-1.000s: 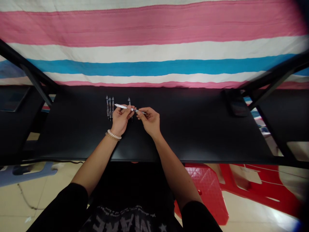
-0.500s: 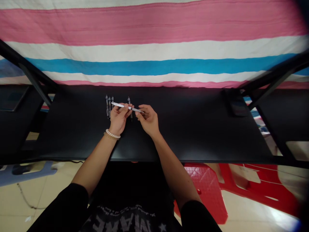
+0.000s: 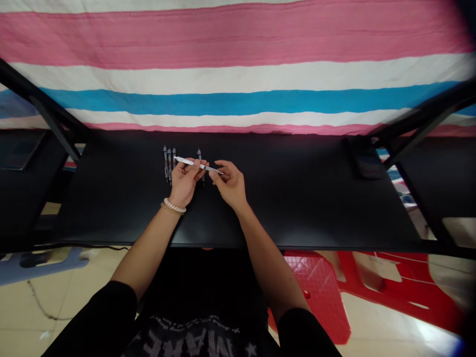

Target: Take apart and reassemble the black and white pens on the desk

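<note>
A white pen (image 3: 185, 160) is held above the black table, tilted down toward the right. My left hand (image 3: 185, 183) pinches its middle between thumb and fingers. At the pen's right end, the thumb and fingers of my right hand (image 3: 231, 185) are closed around the tip. Left of my left hand, three dark pens (image 3: 170, 163) lie side by side on the table. Another dark pen (image 3: 199, 152) lies behind the held one, partly covered by the fingers of my left hand.
The black table (image 3: 316, 198) has a dark flat object (image 3: 366, 157) at its right, beside a metal frame. A striped cloth (image 3: 238, 104) hangs behind the table. Red plastic stools (image 3: 316, 292) stand below its front edge, and a grey-blue one (image 3: 67, 263) is at the left.
Both hands and the white pen have shifted very slightly to the right. The grip on the pen looks the same.
</note>
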`<action>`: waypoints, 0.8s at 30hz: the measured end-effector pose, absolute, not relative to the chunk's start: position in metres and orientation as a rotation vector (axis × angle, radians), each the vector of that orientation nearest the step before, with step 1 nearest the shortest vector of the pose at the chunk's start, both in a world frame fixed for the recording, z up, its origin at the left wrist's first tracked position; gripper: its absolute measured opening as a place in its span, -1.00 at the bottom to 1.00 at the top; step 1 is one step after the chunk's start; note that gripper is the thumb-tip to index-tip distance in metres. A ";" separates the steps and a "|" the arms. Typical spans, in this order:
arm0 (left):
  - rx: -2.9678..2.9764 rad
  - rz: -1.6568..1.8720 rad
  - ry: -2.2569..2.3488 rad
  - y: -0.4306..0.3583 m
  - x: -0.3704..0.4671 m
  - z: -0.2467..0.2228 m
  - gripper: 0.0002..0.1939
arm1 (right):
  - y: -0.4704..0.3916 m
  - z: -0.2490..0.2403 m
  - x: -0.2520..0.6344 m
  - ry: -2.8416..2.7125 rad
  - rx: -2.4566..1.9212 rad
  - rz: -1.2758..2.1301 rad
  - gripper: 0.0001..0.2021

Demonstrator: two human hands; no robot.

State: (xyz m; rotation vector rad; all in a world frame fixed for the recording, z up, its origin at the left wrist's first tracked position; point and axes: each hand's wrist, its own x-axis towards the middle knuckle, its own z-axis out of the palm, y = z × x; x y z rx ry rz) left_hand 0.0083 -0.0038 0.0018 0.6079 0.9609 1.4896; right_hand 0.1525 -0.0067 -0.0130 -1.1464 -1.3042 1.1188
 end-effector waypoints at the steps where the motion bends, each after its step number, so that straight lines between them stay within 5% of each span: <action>1: 0.606 1.491 0.963 -0.004 0.008 0.002 -0.74 | -0.007 -0.013 0.153 -1.303 -1.138 1.117 -0.55; 24: 0.626 1.468 0.965 -0.004 0.008 0.001 -0.72 | -0.008 -0.016 0.151 -1.405 -1.117 1.153 -0.58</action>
